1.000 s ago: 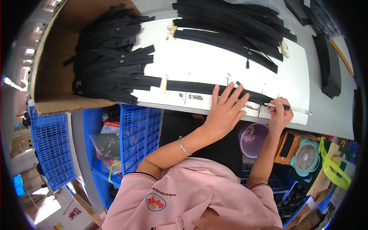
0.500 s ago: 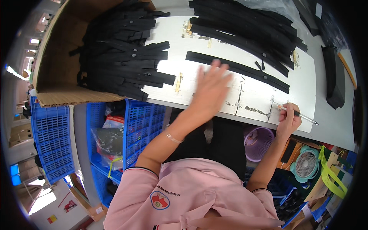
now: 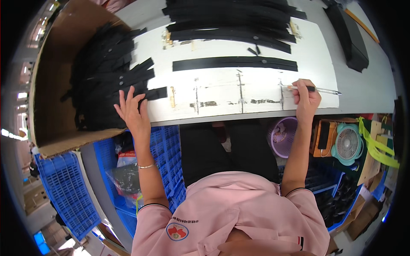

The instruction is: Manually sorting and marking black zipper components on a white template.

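My left hand (image 3: 136, 112) is at the mouth of the cardboard box, its fingers apart and holding nothing I can see. Its fingertips are over the near ends of a heap of black fabric strips (image 3: 106, 77) spilling from the box. In my right hand (image 3: 308, 102) is a pen (image 3: 326, 90), held between thumb and fingers above the right end of the white board. One long black strip (image 3: 222, 64) with a small round silvery piece lies straight across the board, ahead of both hands and touched by neither.
The white board (image 3: 218, 91) bears dark marked lines. Beyond are a pile of black strips (image 3: 226, 19) and two small black pieces (image 3: 254, 51). The cardboard box (image 3: 55, 64) stands left. Below the table edge are blue crates (image 3: 164, 149), a purple basket (image 3: 283, 137) and a fan (image 3: 347, 144).
My left hand has moved left from the board to the strips at the box. My right hand keeps the pen. The whole view has shifted and turned a little.
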Demonstrator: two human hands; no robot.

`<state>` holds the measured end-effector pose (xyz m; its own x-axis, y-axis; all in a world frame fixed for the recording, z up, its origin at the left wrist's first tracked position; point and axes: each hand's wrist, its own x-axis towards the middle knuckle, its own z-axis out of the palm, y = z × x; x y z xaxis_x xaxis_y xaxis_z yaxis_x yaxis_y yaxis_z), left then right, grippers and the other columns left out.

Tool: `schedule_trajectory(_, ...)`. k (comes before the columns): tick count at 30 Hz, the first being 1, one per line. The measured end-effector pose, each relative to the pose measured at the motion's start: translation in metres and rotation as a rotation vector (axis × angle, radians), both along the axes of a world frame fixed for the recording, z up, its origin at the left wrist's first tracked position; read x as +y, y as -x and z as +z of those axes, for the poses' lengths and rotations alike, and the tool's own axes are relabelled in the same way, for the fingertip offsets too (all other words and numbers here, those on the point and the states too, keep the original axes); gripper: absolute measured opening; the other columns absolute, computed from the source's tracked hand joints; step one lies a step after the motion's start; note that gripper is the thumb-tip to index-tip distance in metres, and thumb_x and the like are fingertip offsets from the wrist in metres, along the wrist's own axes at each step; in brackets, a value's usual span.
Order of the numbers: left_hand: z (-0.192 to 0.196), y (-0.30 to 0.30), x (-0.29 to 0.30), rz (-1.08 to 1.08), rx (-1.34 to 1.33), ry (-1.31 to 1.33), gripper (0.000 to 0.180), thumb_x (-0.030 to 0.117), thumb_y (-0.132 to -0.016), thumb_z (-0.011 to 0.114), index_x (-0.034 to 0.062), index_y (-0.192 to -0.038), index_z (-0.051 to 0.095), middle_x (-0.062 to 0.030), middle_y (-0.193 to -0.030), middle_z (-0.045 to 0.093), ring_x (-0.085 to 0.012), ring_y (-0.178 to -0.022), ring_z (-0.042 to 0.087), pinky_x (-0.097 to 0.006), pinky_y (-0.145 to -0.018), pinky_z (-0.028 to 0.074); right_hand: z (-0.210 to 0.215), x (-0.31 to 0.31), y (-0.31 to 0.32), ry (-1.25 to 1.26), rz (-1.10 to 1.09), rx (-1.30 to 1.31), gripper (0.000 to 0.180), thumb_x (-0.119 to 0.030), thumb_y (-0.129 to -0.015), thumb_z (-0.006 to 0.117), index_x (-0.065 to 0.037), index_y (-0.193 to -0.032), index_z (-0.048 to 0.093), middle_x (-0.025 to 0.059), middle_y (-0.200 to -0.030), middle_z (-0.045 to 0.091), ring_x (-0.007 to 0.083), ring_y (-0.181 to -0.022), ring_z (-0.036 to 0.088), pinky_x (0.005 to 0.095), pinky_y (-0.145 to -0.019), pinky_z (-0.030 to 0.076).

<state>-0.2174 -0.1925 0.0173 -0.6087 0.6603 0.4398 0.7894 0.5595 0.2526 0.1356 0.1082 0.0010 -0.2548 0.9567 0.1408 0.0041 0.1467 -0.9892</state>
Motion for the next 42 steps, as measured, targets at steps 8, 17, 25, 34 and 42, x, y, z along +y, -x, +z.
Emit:
schedule_trajectory(8,-0.005,-0.105,0.106,-0.375,-0.173,-0.007,0.019,0.011,-0.095,0.068,0.0128,-0.114,0.069,-0.0085,-0.144,0.059,-0.0326,-0.147,0.043,-0.060,-0.125,0.014,0.008,-0.005,0.000,-0.041,0.024,-0.017,0.016,-0.014,-0.103,0.064,-0.004,-0.112,0.074,0.0025,-0.074,0.066,0.0031,-0.058,0.050,0.0189,-0.052,0.037)
schedule_trajectory(17,-0.015,-0.177,0.152,-0.582,-0.282,-0.073,0.039,0.009,-0.096,0.068,0.0007,-0.133,0.062,-0.0182,-0.148,0.054,-0.0361,-0.146,0.043,-0.059,-0.123,0.021,0.011,-0.067,0.025,-0.830,0.122,-0.494,0.042,-0.003,-0.084,0.076,-0.007,-0.124,0.067,0.0092,-0.103,0.074,0.0255,-0.099,0.070,0.0379,-0.086,0.051)
schedule_trajectory(25,-0.013,-0.159,0.104,-0.432,-0.260,0.080,0.056,0.019,-0.102,0.061,0.0046,-0.155,0.046,-0.0155,-0.160,0.045,-0.0344,-0.153,0.033,-0.056,-0.126,0.012,-0.007,-0.047,-0.026,-0.921,0.162,-0.787,0.053,-0.028,-0.087,0.079,-0.009,-0.134,0.062,0.0051,-0.140,0.067,0.0273,-0.136,0.056,0.0485,-0.117,0.034)
schedule_trajectory(34,-0.013,-0.139,0.063,-0.270,-0.239,0.161,0.061,0.030,-0.102,0.063,0.0071,-0.156,0.045,-0.0127,-0.163,0.041,-0.0328,-0.155,0.030,-0.063,-0.123,-0.002,-0.007,-0.015,-0.062,-0.968,0.141,-0.812,0.056,-0.035,-0.089,0.078,-0.008,-0.136,0.063,0.0041,-0.141,0.065,0.0262,-0.131,0.057,0.0466,-0.119,0.034)
schedule_trajectory(42,-0.017,-0.111,0.036,-0.193,-0.224,0.088,0.065,0.035,-0.097,0.068,0.0054,-0.152,0.049,-0.0126,-0.157,0.047,-0.0322,-0.151,0.036,-0.066,-0.122,0.005,-0.004,-0.026,-0.050,-0.672,0.035,-0.813,0.041,-0.017,-0.093,0.073,-0.008,-0.132,0.067,0.0115,-0.134,0.067,0.0283,-0.128,0.057,0.0434,-0.114,0.039)
